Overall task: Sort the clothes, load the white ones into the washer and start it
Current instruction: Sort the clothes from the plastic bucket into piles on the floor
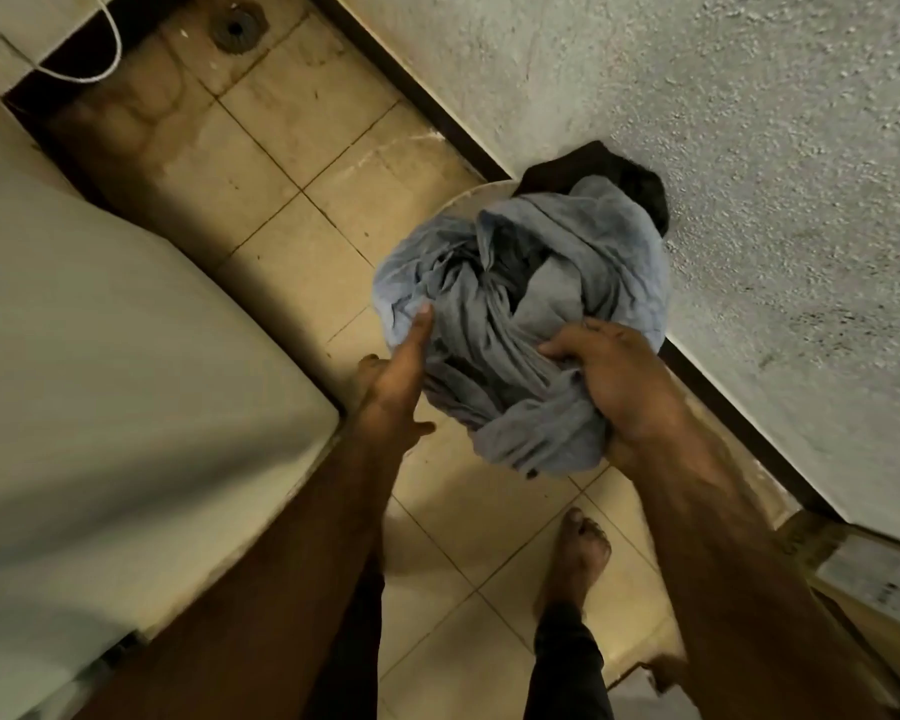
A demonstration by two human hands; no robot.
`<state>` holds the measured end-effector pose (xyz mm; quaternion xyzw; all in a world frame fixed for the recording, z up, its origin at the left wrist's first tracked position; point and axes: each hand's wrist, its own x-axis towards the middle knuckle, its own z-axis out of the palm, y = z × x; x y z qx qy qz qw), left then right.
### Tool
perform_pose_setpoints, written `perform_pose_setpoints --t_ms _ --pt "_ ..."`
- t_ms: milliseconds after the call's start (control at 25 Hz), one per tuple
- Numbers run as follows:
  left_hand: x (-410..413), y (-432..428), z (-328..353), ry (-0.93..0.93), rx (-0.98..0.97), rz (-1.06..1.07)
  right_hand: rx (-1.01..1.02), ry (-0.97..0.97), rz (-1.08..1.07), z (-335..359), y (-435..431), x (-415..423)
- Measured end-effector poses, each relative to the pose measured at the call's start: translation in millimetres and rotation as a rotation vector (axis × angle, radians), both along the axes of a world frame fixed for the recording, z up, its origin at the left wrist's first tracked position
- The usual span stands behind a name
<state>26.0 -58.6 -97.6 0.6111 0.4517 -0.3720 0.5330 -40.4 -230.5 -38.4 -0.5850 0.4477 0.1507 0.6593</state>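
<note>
Right hand [619, 387] is clenching its grip on the near end of a bunched grey-blue garment [520, 314]. Left hand [398, 376], fingers straight, is touching its left side. Bundle is hanging above the tiled floor [302, 148], against the right wall [749, 148]; washer [100, 356] left.

The crumpled pale grey-blue cloth bundle [526, 324] looks soft, matt and heavily creased, with a dark black cloth piece [609, 174] behind it, equally dull. The beige square floor tiles [302, 148] are smooth with a faint sheen, stained in places. The whitish wall [749, 148] has a rough, grainy plaster finish. The large white washer casing [100, 356] appears smooth and matt.
</note>
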Motion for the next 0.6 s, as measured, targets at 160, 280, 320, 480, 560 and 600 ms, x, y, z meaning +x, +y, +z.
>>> perform_pose_setpoints --t_ms 160,280,320,480,560,600 --pt "19.6 -3.9 -32.8 -0.026 -0.002 -0.109 0.109 -0.073 -0.032 9.6 -7.3 -15.9" --pt "21.0 1.9 -43.0 -0.183 0.197 -0.140 -0.196 -0.003 0.054 -1.8 -11.8 -18.5" --pt "19.7 4.6 -33.4 -0.276 0.204 -0.111 -0.367 0.037 0.093 -4.7 -12.1 -19.8" --pt "6.2 22.7 17.0 -0.444 0.137 0.097 -0.899 -0.206 -0.004 -1.4 3.1 -24.7" --pt "-4.0 27.4 44.8 -0.439 0.038 0.307 -0.802 -0.382 0.054 2.7 19.0 -16.8" --pt "-7.6 26.6 60.7 -0.457 -0.044 0.397 -0.678 -0.386 0.134 4.3 27.1 -10.8"
